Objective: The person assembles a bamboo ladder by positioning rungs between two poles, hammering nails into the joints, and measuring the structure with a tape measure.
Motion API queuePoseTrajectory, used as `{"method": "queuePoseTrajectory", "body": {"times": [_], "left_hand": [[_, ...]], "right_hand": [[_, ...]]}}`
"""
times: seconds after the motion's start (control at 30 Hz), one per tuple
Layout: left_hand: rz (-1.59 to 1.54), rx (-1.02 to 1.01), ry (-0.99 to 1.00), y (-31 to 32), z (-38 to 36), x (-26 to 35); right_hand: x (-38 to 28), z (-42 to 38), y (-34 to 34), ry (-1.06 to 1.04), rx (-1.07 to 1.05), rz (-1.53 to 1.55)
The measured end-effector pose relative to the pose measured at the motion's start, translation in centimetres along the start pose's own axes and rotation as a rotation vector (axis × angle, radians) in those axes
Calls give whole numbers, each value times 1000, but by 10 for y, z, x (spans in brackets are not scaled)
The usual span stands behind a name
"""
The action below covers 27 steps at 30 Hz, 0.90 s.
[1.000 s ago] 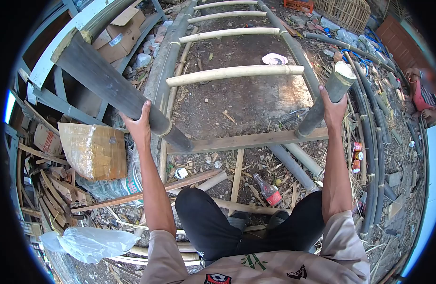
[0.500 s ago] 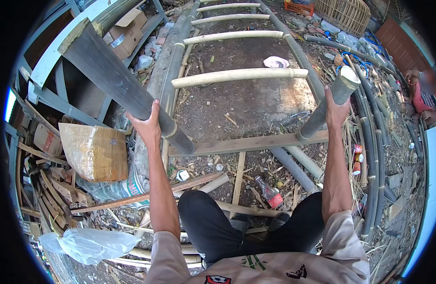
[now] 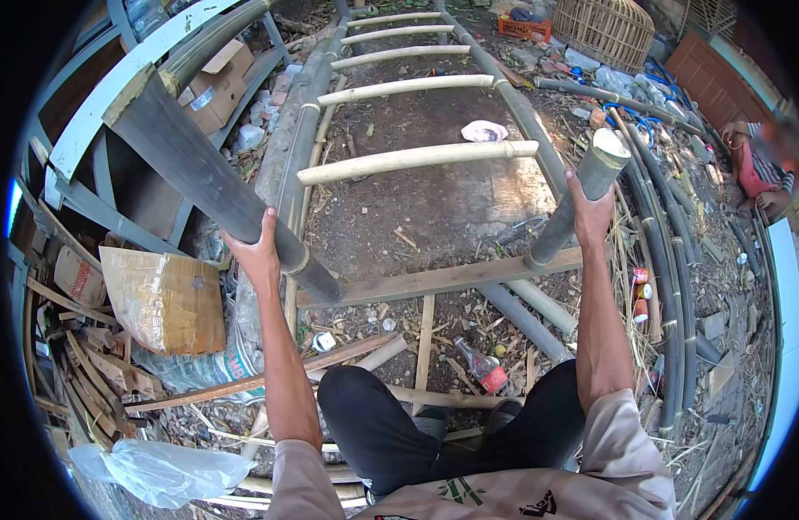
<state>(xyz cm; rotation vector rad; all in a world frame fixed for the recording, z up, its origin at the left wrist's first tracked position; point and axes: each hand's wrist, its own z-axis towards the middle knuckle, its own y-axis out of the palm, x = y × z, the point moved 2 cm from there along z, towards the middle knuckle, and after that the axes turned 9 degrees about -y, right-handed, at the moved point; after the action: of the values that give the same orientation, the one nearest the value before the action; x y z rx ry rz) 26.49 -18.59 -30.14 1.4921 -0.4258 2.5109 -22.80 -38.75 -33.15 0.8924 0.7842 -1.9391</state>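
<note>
Your left hand (image 3: 258,253) grips one round, dark-grey bamboo pole (image 3: 191,158), your right hand (image 3: 594,213) another pole (image 3: 555,236), near opposite ends of the brown wooden plank (image 3: 425,283); likely stiff, weighty.

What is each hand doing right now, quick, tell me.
Left hand: closed around the longer dark bamboo pole.
Right hand: closed around the shorter dark bamboo pole.

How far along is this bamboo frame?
Pale rungs look done, spanning the side poles. In hand: the left hand grips one thick post, the right hand a second post, their bases by the wooden crossboard. Likely left: securing the posts, though I can't tell whether they're fastened.
</note>
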Motion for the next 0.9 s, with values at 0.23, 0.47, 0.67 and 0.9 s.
{"method": "queuePoseTrajectory", "body": {"times": [0.23,0.47,0.67,0.9], "left_hand": [[-36,-39,-5,-4,-1,-3],[-129,-86,67,-6,1,-8],[-165,-101,45,-9,0,-6],[-217,-133,-9,-12,5,-16]], "right_hand": [[5,0,-5,0,-59,7],[14,-1,-8,21,-126,62],[17,-2,-10,11,-131,37],[18,-2,-9,-9,-128,63]]}}
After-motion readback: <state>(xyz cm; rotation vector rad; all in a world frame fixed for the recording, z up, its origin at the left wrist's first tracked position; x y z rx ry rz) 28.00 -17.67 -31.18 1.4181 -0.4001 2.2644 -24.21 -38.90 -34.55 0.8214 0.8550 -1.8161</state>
